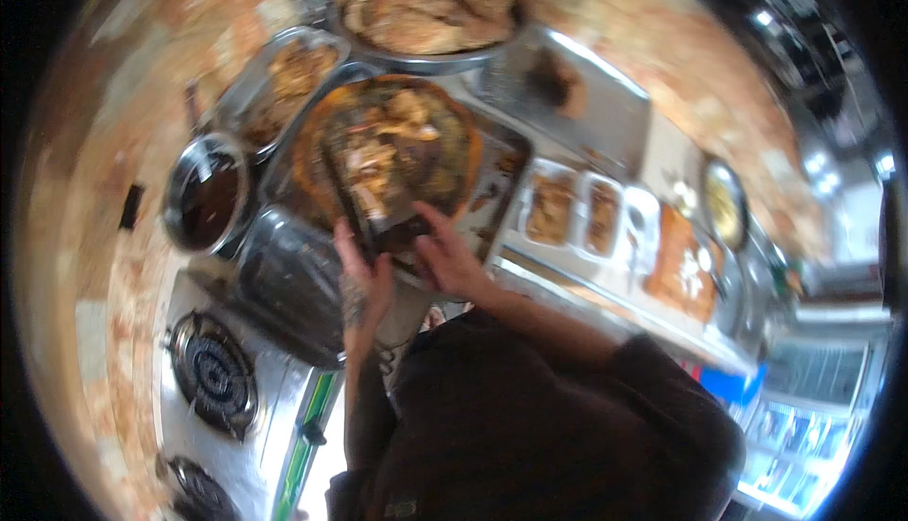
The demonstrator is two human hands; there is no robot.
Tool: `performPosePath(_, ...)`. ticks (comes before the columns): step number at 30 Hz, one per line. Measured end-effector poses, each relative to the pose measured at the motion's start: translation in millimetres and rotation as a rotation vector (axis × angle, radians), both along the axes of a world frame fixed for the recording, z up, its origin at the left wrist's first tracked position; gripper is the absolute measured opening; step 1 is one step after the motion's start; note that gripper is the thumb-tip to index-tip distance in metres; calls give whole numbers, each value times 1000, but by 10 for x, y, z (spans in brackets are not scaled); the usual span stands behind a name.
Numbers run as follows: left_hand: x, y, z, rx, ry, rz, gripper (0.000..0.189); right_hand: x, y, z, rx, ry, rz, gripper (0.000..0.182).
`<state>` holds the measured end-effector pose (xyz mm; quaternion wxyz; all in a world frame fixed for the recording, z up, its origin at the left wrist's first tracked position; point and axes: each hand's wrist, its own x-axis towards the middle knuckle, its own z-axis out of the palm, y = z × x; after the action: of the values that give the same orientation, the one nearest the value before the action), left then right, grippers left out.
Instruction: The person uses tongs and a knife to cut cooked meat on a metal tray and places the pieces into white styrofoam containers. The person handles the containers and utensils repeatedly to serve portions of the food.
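My left hand (365,276) grips the near end of a dark-edged flat thing (345,198); blur hides whether it is a blade or a container's side. My right hand (450,255) is at its near right, fingers bent towards it; whether they grip it is unclear. Both hands are at the near rim of a wide round orange-rimmed bowl (474,156). Pale and brown food pieces (379,159) lie in and over the bowl. Under the bowl is a dark metal tray (521,156) with brown bits on it.
Behind stands a large pan of meat (425,24). At left are a metal container of food (301,71), a pot of dark liquid (207,198), a glossy rectangular container (291,280) and a gas burner (216,375). Right are white food tubs (550,202) and an orange-brown board (684,266).
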<state>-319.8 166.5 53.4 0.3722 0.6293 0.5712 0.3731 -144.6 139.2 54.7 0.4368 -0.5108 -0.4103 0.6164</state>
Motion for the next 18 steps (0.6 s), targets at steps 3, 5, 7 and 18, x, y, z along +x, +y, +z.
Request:
performPosePath(3,63,-53,-21,-57,-260,60,81,-184,46,19,43,-56,-48,53)
performPosePath(5,170,-63,41,-61,-328,101,81,-176,3,70,108,-18,-54,53)
performPosePath(7,184,-108,111,-11,-282,137,81,-164,-13,279,-8,42,-27,53)
performPosePath(18,220,-217,514,206,-108,57,78,-79,-139,503,126,104,-109,51)
